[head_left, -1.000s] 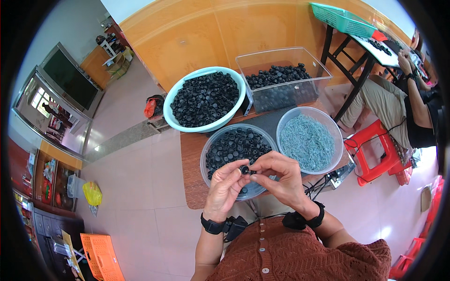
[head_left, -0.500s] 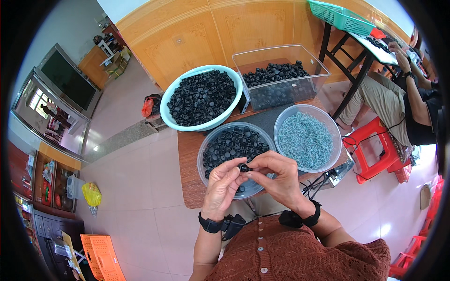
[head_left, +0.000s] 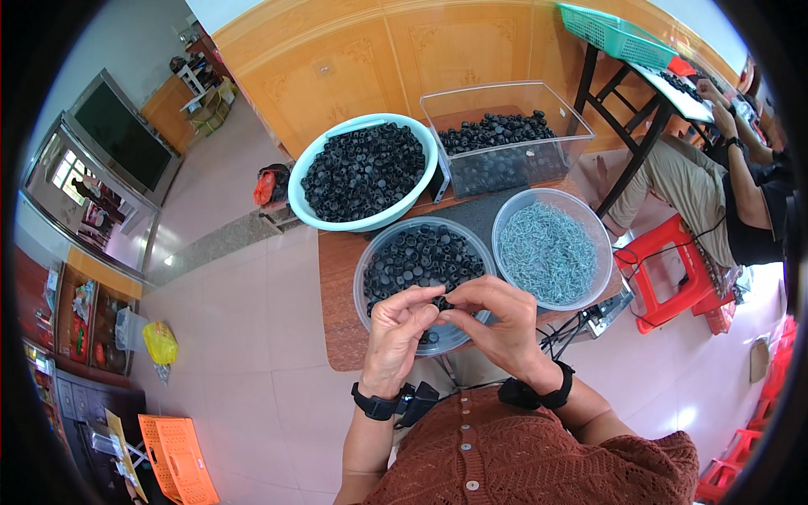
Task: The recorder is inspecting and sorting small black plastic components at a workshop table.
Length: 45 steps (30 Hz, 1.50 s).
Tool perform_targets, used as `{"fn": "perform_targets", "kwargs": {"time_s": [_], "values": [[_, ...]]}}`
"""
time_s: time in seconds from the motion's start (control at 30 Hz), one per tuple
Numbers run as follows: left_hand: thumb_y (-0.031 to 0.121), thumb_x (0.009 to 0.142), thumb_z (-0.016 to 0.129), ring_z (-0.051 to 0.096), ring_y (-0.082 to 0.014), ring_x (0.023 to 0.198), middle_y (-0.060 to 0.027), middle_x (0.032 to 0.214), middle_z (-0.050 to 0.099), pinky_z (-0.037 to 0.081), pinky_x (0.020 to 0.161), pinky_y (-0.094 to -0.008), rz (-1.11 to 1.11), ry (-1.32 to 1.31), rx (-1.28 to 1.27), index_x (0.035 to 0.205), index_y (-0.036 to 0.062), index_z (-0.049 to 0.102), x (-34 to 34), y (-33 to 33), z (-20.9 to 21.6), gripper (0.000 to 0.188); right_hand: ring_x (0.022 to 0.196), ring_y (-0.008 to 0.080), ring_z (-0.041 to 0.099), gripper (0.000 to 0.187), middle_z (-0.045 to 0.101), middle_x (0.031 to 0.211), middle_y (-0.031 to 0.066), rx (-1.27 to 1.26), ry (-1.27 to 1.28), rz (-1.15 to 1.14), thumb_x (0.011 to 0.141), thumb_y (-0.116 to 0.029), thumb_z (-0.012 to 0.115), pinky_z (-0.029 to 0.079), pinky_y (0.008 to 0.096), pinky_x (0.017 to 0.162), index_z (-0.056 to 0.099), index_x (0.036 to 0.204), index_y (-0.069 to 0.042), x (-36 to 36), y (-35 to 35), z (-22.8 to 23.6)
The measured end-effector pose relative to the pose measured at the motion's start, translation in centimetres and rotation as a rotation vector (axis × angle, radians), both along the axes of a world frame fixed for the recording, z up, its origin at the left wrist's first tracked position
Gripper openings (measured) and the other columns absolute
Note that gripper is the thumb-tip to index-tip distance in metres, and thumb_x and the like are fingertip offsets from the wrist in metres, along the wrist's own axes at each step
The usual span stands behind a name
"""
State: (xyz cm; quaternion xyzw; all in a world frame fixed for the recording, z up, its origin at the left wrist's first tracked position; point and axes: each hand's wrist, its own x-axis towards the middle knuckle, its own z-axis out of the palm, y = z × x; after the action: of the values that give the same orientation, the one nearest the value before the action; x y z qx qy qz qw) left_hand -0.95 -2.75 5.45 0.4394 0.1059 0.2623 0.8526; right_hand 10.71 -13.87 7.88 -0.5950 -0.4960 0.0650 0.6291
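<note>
Between the fingertips of both my hands is a small black plastic cap (head_left: pixel 441 304), partly covered by the fingers. My left hand (head_left: pixel 399 332) pinches it from the left with thumb and forefinger. From the other side my right hand (head_left: pixel 502 321) closes its thumb and fingers on it. Both hands are over the near edge of a round clear tub (head_left: pixel 360 295) filled with similar black caps (head_left: pixel 412 261). Beside it on the right is another round clear tub (head_left: pixel 608 257) full of thin silvery-blue screws (head_left: pixel 549 248).
A pale blue basin (head_left: pixel 296 198) and a clear rectangular bin (head_left: pixel 539 172), both holding black parts, stand farther back on the brown table (head_left: pixel 337 337). To the right, another person (head_left: pixel 749 185) works at a white table beside a red stool (head_left: pixel 673 286). Cables (head_left: pixel 560 332) hang at the table's right edge.
The black cap is more hidden between my fingertips than before, and the fingers have shifted slightly around it. Otherwise the hands stay in the same place.
</note>
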Motion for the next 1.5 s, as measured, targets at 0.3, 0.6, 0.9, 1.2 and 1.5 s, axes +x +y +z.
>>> {"fn": "perform_targets", "kwargs": {"time_s": [0.3,0.6,0.9,1.2,1.5], "values": [[-0.002,0.083,0.062,0.060,-0.0140,0.096,-0.0064,0.099,0.062,0.053,0.082,-0.0271,0.001,-0.045,-0.007,0.108,-0.0018,0.063,-0.6,-0.6,0.7,0.025,0.071,0.0166,0.064,0.022,0.065,0.084,0.0083,0.178,-0.196,-0.085,0.064,0.000,0.077,0.051,0.0250,0.058,0.067,0.083,-0.002,-0.2,-0.2,-0.6],[-0.001,0.085,0.060,0.062,-0.0183,0.096,-0.0125,0.108,0.062,0.054,0.082,-0.0307,-0.038,-0.057,-0.116,0.110,-0.0017,0.061,-0.8,-0.8,0.7,0.025,0.071,0.0173,0.063,0.024,0.064,0.084,0.0093,0.170,-0.146,-0.104,0.066,0.003,0.075,0.051,0.0259,0.059,0.069,0.089,-0.002,-0.8,-0.6,-0.5],[0.001,0.087,0.057,0.064,-0.0194,0.090,-0.0147,0.108,0.063,0.055,0.080,-0.0309,-0.029,-0.016,-0.103,0.110,-0.0028,0.061,-1.0,-1.2,1.3,0.023,0.071,0.0175,0.064,0.022,0.064,0.084,0.0105,0.138,-0.093,-0.098,0.067,0.006,0.071,0.050,0.0257,0.059,0.068,0.087,0.000,-0.8,-1.0,-0.3],[-0.001,0.086,0.058,0.064,-0.0187,0.089,-0.0152,0.108,0.062,0.055,0.080,-0.0300,-0.019,0.004,-0.072,0.110,-0.0032,0.061,-0.8,-1.3,0.7,0.024,0.076,0.0165,0.063,0.023,0.065,0.085,0.0098,0.093,-0.038,-0.067,0.067,0.007,0.073,0.050,0.0252,0.065,0.068,0.088,-0.001,-0.6,-1.2,-0.4],[-0.001,0.086,0.057,0.063,-0.0171,0.092,-0.0133,0.107,0.063,0.055,0.081,-0.0314,-0.001,-0.023,-0.081,0.109,-0.0018,0.062,-0.9,-1.1,0.6,0.023,0.076,0.0129,0.064,0.022,0.063,0.088,0.0092,0.050,0.026,-0.014,0.070,0.006,0.072,0.053,0.0221,0.064,0.069,0.091,0.000,-0.7,-1.1,-0.5]]}}
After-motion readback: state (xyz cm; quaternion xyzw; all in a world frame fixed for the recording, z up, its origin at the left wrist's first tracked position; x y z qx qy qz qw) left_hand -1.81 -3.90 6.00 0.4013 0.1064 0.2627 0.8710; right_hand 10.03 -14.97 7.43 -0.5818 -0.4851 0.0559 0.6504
